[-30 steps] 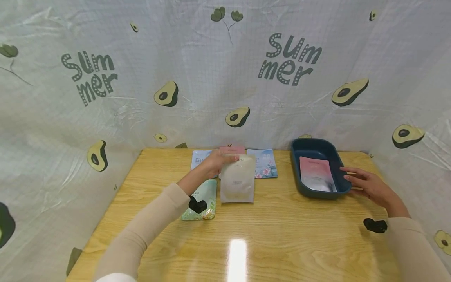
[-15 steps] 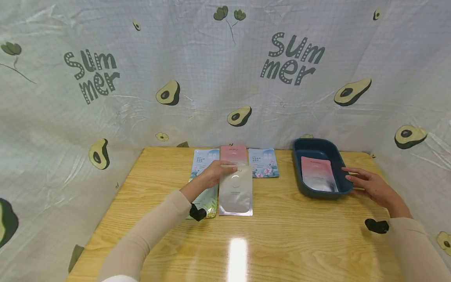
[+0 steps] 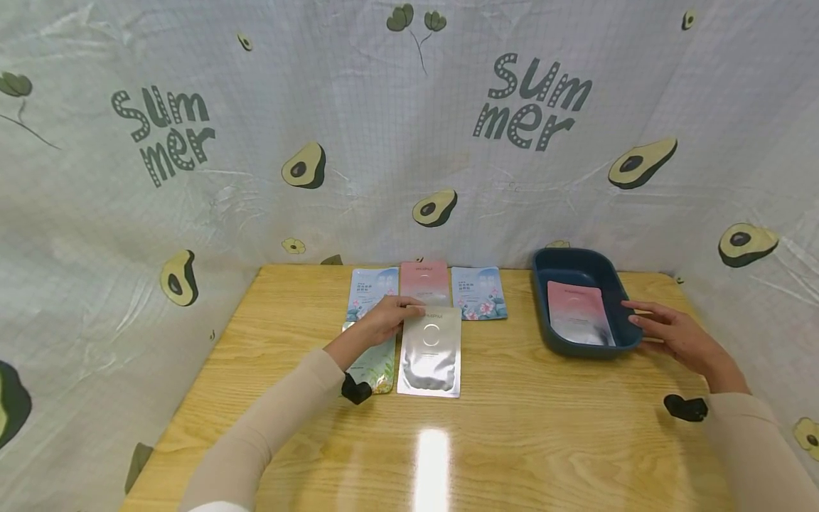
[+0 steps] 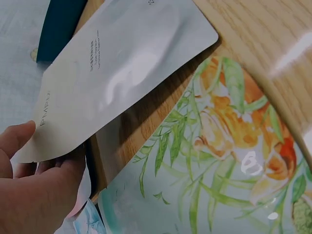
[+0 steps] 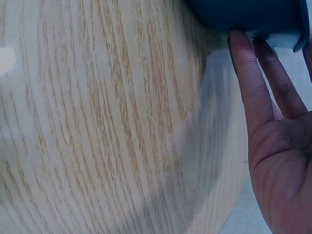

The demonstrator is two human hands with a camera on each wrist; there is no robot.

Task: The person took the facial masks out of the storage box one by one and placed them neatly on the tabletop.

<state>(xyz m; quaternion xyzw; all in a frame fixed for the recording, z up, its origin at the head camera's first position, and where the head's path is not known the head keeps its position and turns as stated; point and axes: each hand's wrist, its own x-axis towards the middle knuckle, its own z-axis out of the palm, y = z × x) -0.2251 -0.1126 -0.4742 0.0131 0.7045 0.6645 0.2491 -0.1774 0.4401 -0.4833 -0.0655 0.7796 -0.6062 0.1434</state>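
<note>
My left hand (image 3: 382, 319) pinches the top edge of a cream and silver face mask packet (image 3: 431, 355). In the left wrist view the thumb lies on the face of this packet (image 4: 122, 63) with the fingers beneath, its near end tilted over the wood. Just left of it, partly under my wrist, is a green floral packet (image 3: 377, 366), its orange flowers large in the left wrist view. At the right, my right hand (image 3: 681, 341) touches the side of a dark blue bin (image 3: 557, 334) with extended fingers. A pink and silver packet (image 3: 579, 313) lies inside the bin.
Behind the held packet, a pink packet (image 3: 424, 281) lies between a left blue floral packet (image 3: 371, 288) and a right blue floral packet (image 3: 478, 293). A printed curtain (image 3: 358, 107) hangs along the wooden table's (image 3: 525, 427) back and sides.
The cream and silver packet has come down toward the table's front in my left hand, uncovering more of the pink packet behind. My right hand stays at the bin.
</note>
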